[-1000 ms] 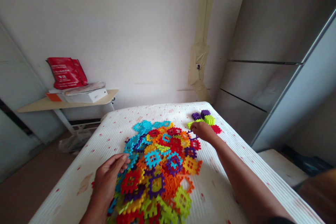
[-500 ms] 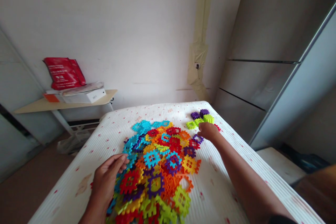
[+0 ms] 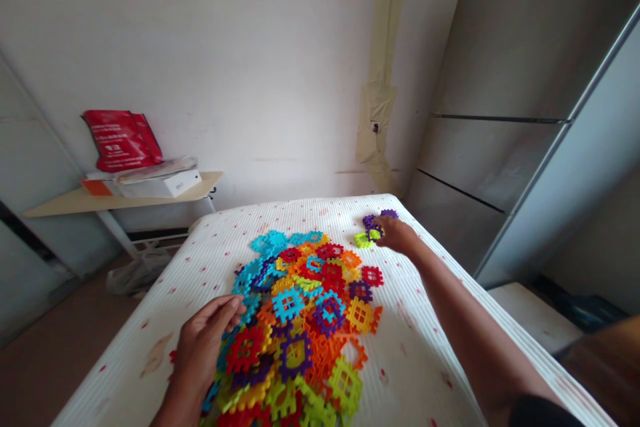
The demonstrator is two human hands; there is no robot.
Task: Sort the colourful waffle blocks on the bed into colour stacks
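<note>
A big heap of flat, notched plastic tiles [image 3: 300, 320] in blue, red, orange, purple, yellow and lime lies on a white bed cover [image 3: 260, 220] dotted with red. My left hand [image 3: 205, 343] rests on the heap's left edge with its fingers loosely stretched and nothing in them. My right hand [image 3: 396, 235] reaches to the far right corner, where its fingers pinch a purple tile [image 3: 371, 229]. That tile is over a small separate group with a lime tile [image 3: 361, 240] and another purple tile [image 3: 389, 213]. The hand hides part of this group.
A low shelf table [image 3: 75, 200] at the left wall carries a red bag [image 3: 120, 139] and a white box [image 3: 167, 183]. A plastic bag [image 3: 130, 277] lies on the floor beneath. Grey cabinet panels [image 3: 500, 147] stand close to the bed's right side.
My right hand picked a purple tile off the heap's far right edge and carried it away to the small group at the corner. My left hand has stayed in place.
</note>
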